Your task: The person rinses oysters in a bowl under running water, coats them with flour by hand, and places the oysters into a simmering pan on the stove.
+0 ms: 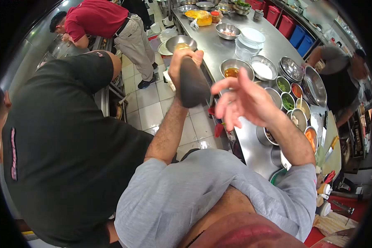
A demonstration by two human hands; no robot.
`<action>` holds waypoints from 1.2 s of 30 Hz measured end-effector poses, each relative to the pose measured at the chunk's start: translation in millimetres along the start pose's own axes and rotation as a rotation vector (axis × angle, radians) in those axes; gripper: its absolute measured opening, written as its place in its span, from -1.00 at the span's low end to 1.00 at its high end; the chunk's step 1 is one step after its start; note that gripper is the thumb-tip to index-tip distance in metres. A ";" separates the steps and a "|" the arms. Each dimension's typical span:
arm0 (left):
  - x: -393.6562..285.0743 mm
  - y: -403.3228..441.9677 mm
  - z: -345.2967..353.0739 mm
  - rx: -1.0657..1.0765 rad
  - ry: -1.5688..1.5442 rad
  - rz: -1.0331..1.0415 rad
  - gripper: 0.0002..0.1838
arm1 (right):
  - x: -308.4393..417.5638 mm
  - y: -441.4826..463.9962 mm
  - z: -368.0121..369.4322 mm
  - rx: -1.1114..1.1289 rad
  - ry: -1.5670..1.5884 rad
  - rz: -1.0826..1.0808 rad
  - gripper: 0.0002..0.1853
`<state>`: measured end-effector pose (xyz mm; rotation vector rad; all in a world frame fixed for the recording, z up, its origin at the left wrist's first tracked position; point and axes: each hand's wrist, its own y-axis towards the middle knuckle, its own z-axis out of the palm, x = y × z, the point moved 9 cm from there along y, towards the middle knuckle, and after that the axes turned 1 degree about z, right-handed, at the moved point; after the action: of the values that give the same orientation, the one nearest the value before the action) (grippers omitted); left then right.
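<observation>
My left hand [185, 62] is closed around a dark, bottle-shaped object [192, 87]. Its wide, rounded end is toward me and blurred by motion; I cannot make out its exact kind. Just beyond that hand is a metal bowl [169, 43], partly hidden by it, with something yellowish at the fingers. My right hand [246, 99] is raised beside the dark object, fingers spread and somewhat blurred, holding nothing. Behind its fingertips a steel bowl of amber liquid [232, 72] stands on the counter, next to a bowl of white contents [263, 68].
The steel counter [268, 39] carries plastic tubs [249, 43], small containers of chopped greens [283, 84] and orange pieces [310, 138], and a knife [331, 148]. A person in black [70, 144] stands close on my left. Another in red [97, 18] bends farther off over tiled floor [149, 97].
</observation>
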<state>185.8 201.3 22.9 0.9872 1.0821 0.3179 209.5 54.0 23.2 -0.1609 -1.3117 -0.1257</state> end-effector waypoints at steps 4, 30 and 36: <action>28.2 -8.0 0.8 -0.043 0.196 0.184 -0.81 | -28.6 61.3 4.9 0.098 0.449 0.228 -0.26; 271.8 -70.9 -168.8 0.237 0.537 -0.932 -0.63 | -65.7 368.0 -117.0 0.304 0.016 0.550 -0.60; 285.3 -42.6 -231.0 0.011 0.577 -0.986 -0.63 | -55.9 446.2 -90.0 0.410 0.021 0.556 -0.61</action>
<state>115.1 482.7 -205.9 0.2668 1.9522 -0.2374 362.5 475.3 -74.1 -0.1673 -1.2025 0.6081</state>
